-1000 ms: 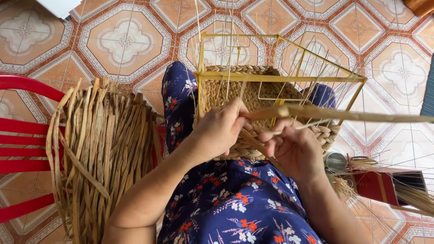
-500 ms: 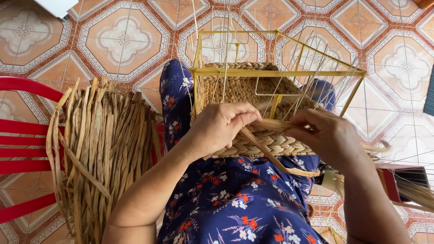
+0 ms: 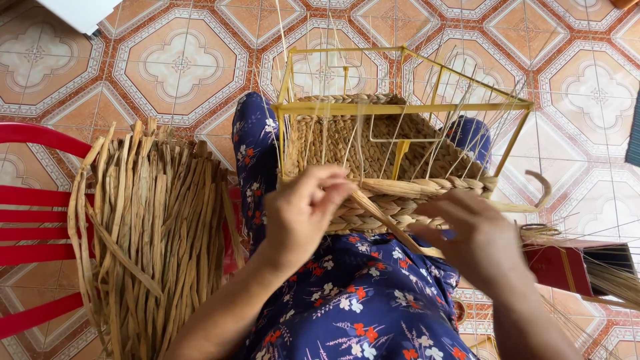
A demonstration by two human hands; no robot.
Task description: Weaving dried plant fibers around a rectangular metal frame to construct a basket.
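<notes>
A half-woven straw basket [image 3: 393, 167] is seen resting on the lap, built around a yellow wire frame [image 3: 400, 107] whose top bar lies toward 12 o'clock. The left hand [image 3: 303, 217] is held at the basket's near rim, its fingers [image 3: 327, 190] pinched narrowly on a flat straw strand [image 3: 387, 223] that runs down toward 4 o'clock. The right hand [image 3: 477, 240] is placed at 3 o'clock of the left, fingers loosely spread and laid on the braided rim, gripping nothing that can be made out. A bundle of dried straw [image 3: 147, 233] is draped over a red chair [image 3: 33, 220] at 9 o'clock. A red box [image 3: 557, 267] lies on the patterned tile floor [image 3: 167, 67] at 4 o'clock.
</notes>
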